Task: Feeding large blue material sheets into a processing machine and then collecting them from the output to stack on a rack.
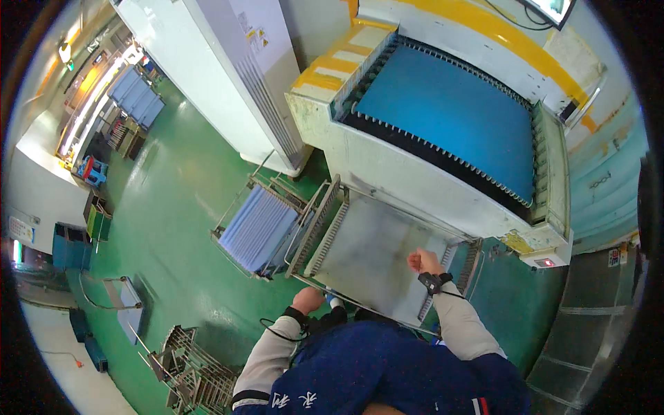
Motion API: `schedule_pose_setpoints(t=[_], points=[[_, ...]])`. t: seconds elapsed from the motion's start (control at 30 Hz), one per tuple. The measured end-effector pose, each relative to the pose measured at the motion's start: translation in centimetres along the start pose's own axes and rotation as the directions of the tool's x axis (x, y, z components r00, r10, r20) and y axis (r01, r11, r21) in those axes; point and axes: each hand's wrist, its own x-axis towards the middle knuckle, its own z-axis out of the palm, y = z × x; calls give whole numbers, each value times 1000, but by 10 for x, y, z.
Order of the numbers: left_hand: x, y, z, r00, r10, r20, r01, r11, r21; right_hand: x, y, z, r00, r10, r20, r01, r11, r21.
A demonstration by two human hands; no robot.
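My left hand is closed, beside the near left corner of a metal rack cart. Whether its fingers hold anything is hidden. Above the right part of the cart my right hand has its fingers curled in, with nothing visible in them. A dark band with a cord goes round that wrist. In the cart lies a wide, smooth grey sheet, between toothed side rails. Just beyond the cart stands a pale machine with a blue bed edged by rows of small rollers.
Left of the cart stands a wire rack of pale blue panels. A tall white cabinet rises behind it. Metal racks and a flat trolley stand lower left on the green floor. A grey ribbed structure is at right.
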Motion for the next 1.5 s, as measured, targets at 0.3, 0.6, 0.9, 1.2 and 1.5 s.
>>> schedule_pose_setpoints(t=[0.3,0.6,0.9,1.2,1.5], points=[[-3,6,11,997,-78,6,78,994,-73,24,-28,25,995,89,33,-83,986,-143],[8,-8,38,987,-153,-54,133,954,-270,58,-92,107,994,-79,78,104,914,-392],[-7,6,37,953,-187,-238,109,946,-306,140,-126,146,972,106,208,6,880,-476],[-10,10,32,956,-176,-234,69,912,-405,203,-132,139,971,30,235,118,800,-588],[21,-8,90,947,-133,-292,-19,885,-464,251,-134,134,999,-37,29,47,790,-611]])
